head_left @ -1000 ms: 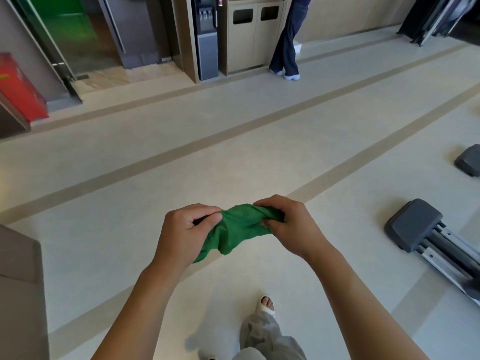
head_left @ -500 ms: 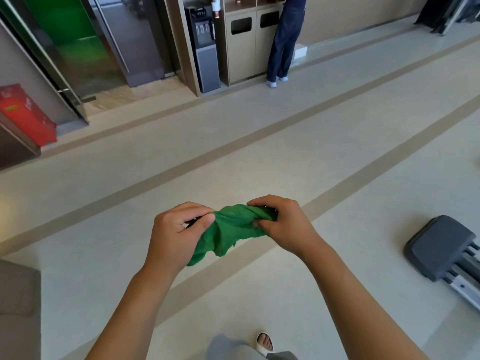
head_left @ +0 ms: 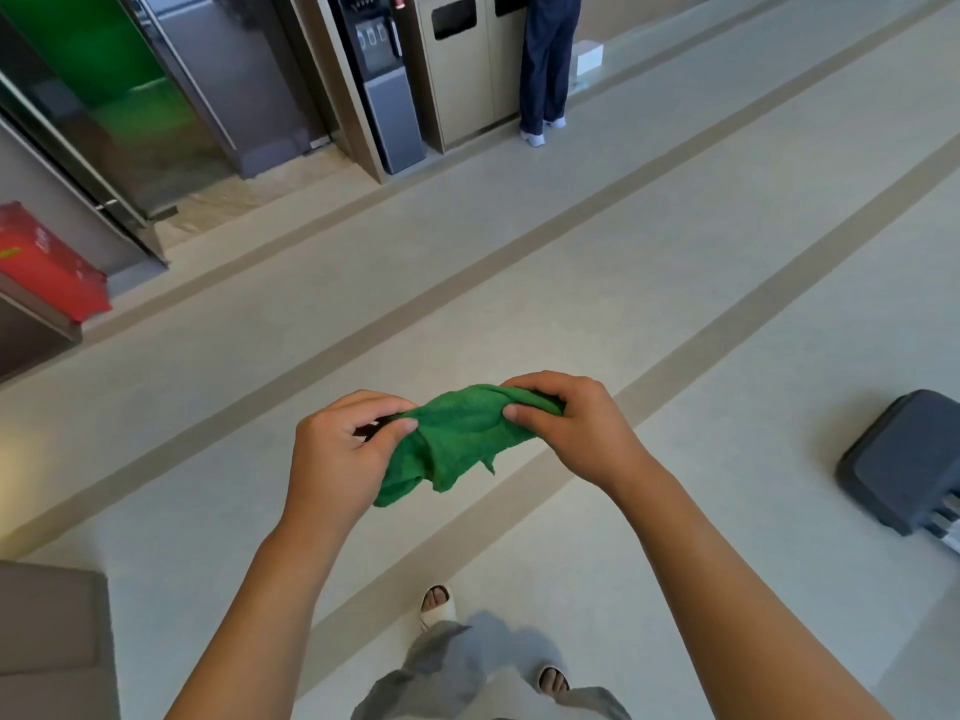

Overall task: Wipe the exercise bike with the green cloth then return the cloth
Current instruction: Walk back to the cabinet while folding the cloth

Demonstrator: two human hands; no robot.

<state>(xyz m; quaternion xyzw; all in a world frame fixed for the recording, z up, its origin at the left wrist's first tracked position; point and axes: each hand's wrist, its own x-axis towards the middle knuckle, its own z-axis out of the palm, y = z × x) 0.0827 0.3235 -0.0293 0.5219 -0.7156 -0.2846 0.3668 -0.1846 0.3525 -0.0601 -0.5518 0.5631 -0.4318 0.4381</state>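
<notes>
A crumpled green cloth (head_left: 457, 439) hangs in front of me, held between both hands above the floor. My left hand (head_left: 340, 449) pinches its left end with thumb and curled fingers. My right hand (head_left: 571, 423) grips the right end, thumb pressed on the fabric. A loose fold droops below the hands. At the right edge a dark grey foot of an exercise machine (head_left: 904, 459) rests on the floor; the rest of it is out of view.
Pale floor with tan stripes (head_left: 467, 272) stretches ahead. A person (head_left: 545, 70) stands at beige bins (head_left: 462, 70) next to a water dispenser (head_left: 384, 85). A red box (head_left: 47, 262) sits far left; a brown block (head_left: 52, 641) is at the lower left.
The view has shifted as I walk; the machine foot slid toward the right edge. Both hands keep hold of the cloth, which is stretched a little wider.
</notes>
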